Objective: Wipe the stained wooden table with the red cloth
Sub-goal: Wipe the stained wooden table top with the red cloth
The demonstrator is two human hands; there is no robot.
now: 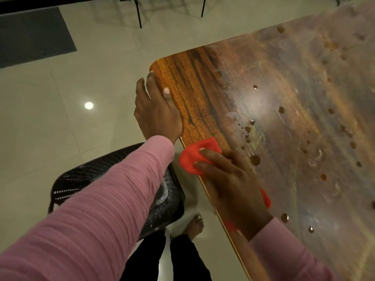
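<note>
The wooden table point(205, 92) fills the right half of the view, its rounded corner at the upper middle. Brown droplets and smeared stains point(255, 159) cover its right part, while the strip by the left edge shows bare wood grain. My right hand point(229, 179) presses the bunched red cloth point(194, 157) onto the table's left edge, with bits of cloth poking out beside the wrist. My left hand point(157, 110) grips the same edge farther up, thumb on top and fingers over the side.
A black mesh chair point(113, 179) stands on the pale tiled floor just left of the table, under my left arm. My bare foot point(194, 224) is beside it. A dark mat point(32, 35) lies at the upper left, and thin black furniture legs point(139, 13) stand at the top.
</note>
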